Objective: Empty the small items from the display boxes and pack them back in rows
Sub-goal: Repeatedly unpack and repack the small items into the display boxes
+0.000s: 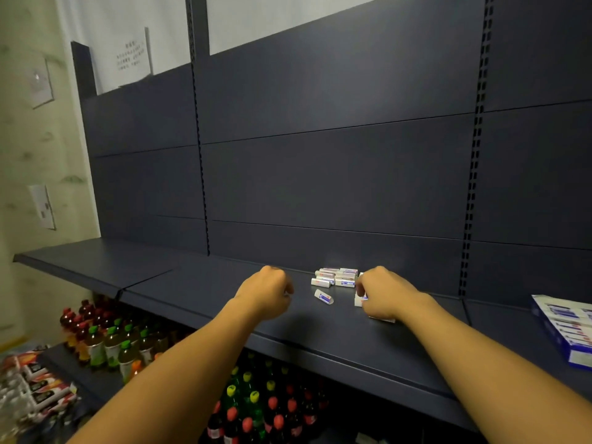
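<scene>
Shelving unit: dark blue-grey back panels with slotted uprights; one deep shelf (pixel 192 283) runs across the view and serves as landmark for all below.

Bottles (pixel 109 341): below the shelf, left and centre, rows with green, red and yellow caps.

Display box (pixel 563 328): blue and white, on the shelf at its far right edge, partly cut off by the frame, well apart from both hands.

Left hand (pixel 267 291): over the shelf's middle, fingers curled into a loose fist; whether anything lies inside cannot be told.

Right hand (pixel 386 293): over the shelf, right of centre, fingers bent down and pinched on a small white item (pixel 359 299) at the fingertips; a further white piece shows under the heel of the hand.

Cluster of small items (pixel 336 277): white packets with blue and red print, lying in a rough group at the back of the shelf, between the two hands and just beside the right one.

Single item (pixel 323 297): lying askew on the shelf in front of the cluster, between the hands, touching neither.
</scene>
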### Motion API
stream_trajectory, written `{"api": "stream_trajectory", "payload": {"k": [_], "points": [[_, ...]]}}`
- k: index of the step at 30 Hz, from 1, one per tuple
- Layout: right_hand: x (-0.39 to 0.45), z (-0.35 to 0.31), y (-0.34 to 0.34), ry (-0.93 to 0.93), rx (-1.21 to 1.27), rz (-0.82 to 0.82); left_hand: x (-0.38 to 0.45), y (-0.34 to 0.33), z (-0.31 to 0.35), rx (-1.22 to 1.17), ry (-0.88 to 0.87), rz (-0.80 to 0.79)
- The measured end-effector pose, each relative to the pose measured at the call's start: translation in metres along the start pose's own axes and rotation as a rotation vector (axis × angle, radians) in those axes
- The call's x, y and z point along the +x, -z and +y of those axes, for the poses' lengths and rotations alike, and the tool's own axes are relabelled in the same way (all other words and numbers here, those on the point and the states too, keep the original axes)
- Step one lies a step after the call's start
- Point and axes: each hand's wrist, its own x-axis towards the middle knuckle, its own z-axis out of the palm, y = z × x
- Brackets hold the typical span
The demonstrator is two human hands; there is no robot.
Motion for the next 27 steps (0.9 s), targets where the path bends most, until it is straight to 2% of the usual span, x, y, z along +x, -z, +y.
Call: {"api": "stream_trajectory", "payload": {"k": [8, 18, 27], "points": [[0.047, -0.012, -0.012, -0.003, 0.015, -0.022, 0.048, -0.023, -0.016, -0.033, -0.062, -0.019], [0.122, 0.005, -0.013, -0.019, -0.010, -0.037, 0.120, -0.071, -0.014, -0.111, -0.221, -0.161], [0.151, 0.007, -0.023, -0.078, -0.044, -0.071, 0.159, -0.088, -0.024, -0.165, -0.414, -0.292]]}}
